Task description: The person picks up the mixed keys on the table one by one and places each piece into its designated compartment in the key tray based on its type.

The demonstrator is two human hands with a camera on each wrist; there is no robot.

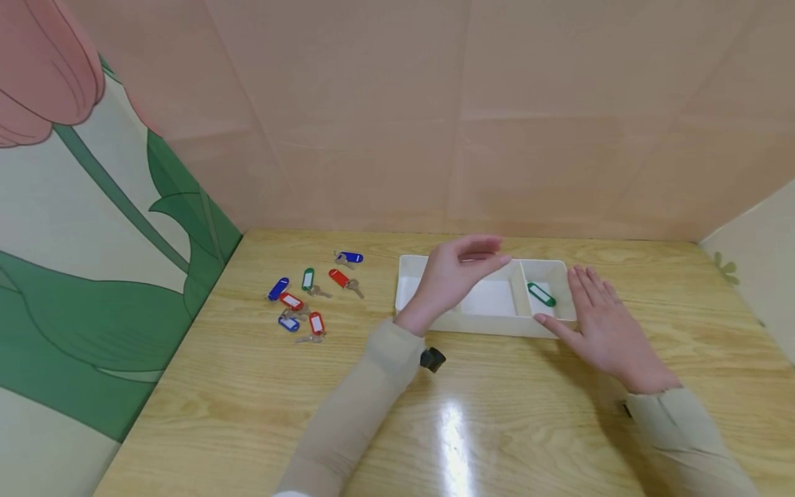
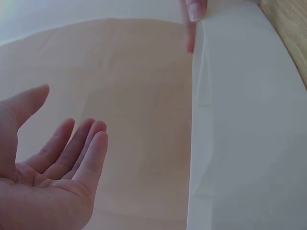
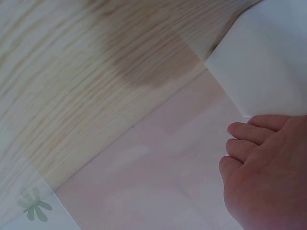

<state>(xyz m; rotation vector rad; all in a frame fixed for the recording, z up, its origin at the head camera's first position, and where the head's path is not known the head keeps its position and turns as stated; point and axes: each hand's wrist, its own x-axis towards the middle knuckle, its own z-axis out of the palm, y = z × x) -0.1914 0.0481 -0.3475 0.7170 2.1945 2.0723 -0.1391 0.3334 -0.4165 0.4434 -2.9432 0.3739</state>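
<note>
A white divided box stands on the table, with a green key tag lying in its right compartment. My left hand hovers over the box's left and middle part, partly hiding it. In the left wrist view, the fingers of that left hand are loosely bent and nothing is in them. My right hand rests against the box's right end, fingers straight and thumb at the front corner. The right wrist view shows the right hand beside the white wall of the box.
To the left of the box lie several keys with tags: a green tag, red tags and blue tags, some close together. A pinkish wall rises behind the wooden table. A flower-painted panel borders it on the left.
</note>
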